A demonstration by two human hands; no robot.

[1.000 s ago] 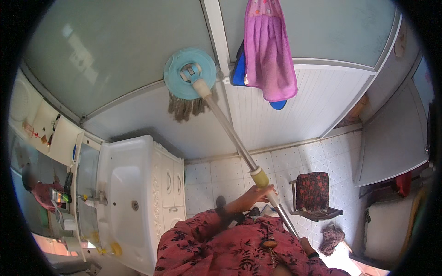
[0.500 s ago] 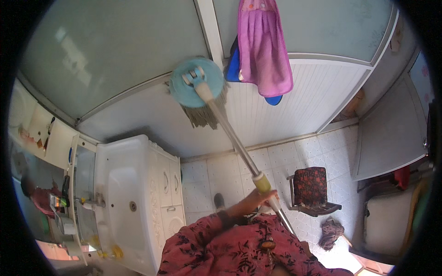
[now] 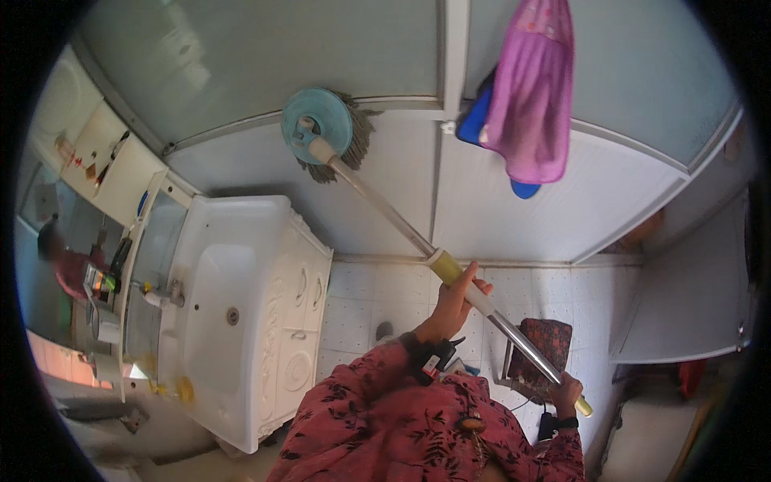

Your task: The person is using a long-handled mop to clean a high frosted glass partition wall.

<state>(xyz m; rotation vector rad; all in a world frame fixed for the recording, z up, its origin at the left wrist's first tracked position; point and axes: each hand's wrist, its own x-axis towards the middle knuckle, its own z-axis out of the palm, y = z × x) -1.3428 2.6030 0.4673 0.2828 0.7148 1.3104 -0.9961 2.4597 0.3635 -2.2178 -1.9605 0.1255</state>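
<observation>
The mop (image 3: 381, 210) slants across the space right of the sink (image 3: 217, 353), its head (image 3: 329, 120) off the floor (image 3: 353, 293) and beyond the sink's far edge. Both hands grasp it, well apart: the left hand (image 3: 452, 307) wraps the pole just below the green collar (image 3: 444, 267), its index finger lying loose along it, and the right hand (image 3: 567, 392) is clamped near the butt, farther right of the sink. With the weight far out past the left hand, a slack grip there could let the pole roll or the head drop. Whether the head touches the frosted panel (image 3: 257, 64) beyond the sink cannot be told; a forward push could knock or smear it. If the strands (image 3: 361, 136) are wet, they could drip; a swing toward the sink could hit the tap (image 3: 175, 293) at its left side, and one away from it could catch the towel (image 3: 530, 104). Right of the sink, the chair (image 3: 548, 333) lies close under the pole, so lowering the butt could bump it.
</observation>
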